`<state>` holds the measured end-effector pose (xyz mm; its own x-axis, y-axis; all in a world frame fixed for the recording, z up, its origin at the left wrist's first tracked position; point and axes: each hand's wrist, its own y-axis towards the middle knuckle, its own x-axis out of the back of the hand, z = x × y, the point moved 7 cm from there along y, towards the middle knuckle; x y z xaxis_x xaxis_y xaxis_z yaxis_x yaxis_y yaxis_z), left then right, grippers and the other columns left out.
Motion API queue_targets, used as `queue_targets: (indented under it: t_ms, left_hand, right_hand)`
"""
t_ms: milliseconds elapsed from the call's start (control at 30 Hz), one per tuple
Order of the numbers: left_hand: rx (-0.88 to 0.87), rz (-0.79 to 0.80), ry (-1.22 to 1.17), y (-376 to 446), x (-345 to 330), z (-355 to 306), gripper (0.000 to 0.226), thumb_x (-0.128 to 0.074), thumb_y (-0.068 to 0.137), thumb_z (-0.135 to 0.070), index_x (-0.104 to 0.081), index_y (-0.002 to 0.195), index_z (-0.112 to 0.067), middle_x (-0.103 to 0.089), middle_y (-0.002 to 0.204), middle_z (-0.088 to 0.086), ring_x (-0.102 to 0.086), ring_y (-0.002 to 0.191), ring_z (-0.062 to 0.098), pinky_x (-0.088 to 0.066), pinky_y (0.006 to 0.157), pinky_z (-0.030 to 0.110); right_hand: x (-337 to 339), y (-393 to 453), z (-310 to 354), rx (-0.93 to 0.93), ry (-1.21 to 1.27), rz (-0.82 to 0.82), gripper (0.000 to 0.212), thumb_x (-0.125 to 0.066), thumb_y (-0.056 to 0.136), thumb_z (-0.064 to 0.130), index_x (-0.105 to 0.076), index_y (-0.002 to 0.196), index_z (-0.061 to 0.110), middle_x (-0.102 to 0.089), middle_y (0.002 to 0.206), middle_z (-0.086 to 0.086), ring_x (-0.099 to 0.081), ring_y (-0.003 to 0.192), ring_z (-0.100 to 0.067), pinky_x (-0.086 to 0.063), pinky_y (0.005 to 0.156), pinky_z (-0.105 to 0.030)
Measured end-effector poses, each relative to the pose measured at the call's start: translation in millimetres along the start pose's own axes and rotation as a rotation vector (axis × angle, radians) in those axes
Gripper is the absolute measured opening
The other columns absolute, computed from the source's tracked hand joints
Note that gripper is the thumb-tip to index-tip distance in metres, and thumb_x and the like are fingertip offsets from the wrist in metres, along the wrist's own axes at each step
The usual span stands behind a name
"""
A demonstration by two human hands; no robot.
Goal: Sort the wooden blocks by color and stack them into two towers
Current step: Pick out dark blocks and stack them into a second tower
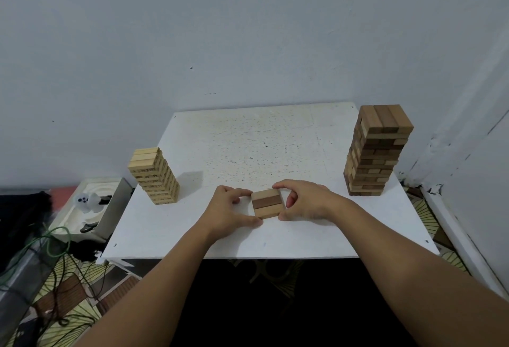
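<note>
— So which step is this?

— Squaring up a layer, I'd say. Both hands pinch a flat row of three wooden blocks (266,203), two pale outer ones and a dark brown one in the middle, lying on the white square table (248,137) near its front edge. The left hand (230,210) holds the row's left side with thumb and fingers curled onto it; the right hand (304,200) does the same on the right side.

— Where does the row go?

— Probably to the tall mixed-brown block tower (376,154), well to the right of the row and farther back. The short pale wooden tower (154,177) stands well to the left, close to the table's left edge.

— What does the move call for?

— Keeping the three pressed together while lifting, then setting them crosswise on the top layer.

— Room?

— Plenty of bare table between row and towers. The brown tower stands near the right edge and looks slightly ragged, so a nudge could topple it.
</note>
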<state>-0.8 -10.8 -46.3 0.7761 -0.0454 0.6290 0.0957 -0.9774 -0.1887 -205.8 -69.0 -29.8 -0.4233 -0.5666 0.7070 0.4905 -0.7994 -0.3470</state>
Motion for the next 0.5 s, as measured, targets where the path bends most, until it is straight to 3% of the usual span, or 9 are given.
queue_targets:
  t_ms: [133,267,333,500]
  left_hand:
    - [-0.02,0.004,0.008,2,0,-2,0.069,-0.098,0.064,-0.037,-0.066,0.125,-0.04,-0.041,0.122,-0.008,-0.046,0.113,-0.006,-0.038,0.085,0.014]
    - [-0.084,-0.009,0.037,2,8,-12,0.071,-0.098,0.062,-0.04,-0.064,0.125,-0.042,-0.043,0.123,-0.011,-0.05,0.112,0.002,-0.046,0.098,0.028]
    - [-0.146,-0.049,0.057,3,22,-20,0.072,-0.098,0.062,-0.043,-0.065,0.125,-0.042,-0.045,0.126,-0.013,-0.051,0.115,0.008,-0.047,0.105,0.037]
    - [-0.289,-0.153,0.196,2,66,-59,0.073,-0.089,0.06,-0.06,-0.063,0.127,-0.047,-0.05,0.137,-0.021,-0.041,0.132,0.012,-0.036,0.114,0.052]
  right_hand:
    - [1,2,1,0.018,-0.039,-0.017,0.065,-0.08,0.076,0.045,-0.05,0.133,0.053,-0.068,0.091,0.019,-0.06,0.093,0.001,-0.038,0.109,-0.043]
    - [7,2,10,0.073,-0.153,-0.098,0.055,-0.078,0.075,0.046,-0.054,0.124,0.05,-0.061,0.095,0.015,-0.053,0.093,0.003,-0.026,0.111,-0.047]
    - [17,0,20,0.121,-0.198,-0.164,0.055,-0.078,0.074,0.048,-0.054,0.124,0.05,-0.055,0.104,0.015,-0.052,0.099,-0.003,-0.021,0.113,-0.047]
    - [54,-11,60,0.285,-0.211,-0.279,0.065,-0.08,0.077,0.041,-0.055,0.136,0.037,-0.051,0.134,0.005,-0.047,0.121,-0.021,-0.036,0.099,-0.03]
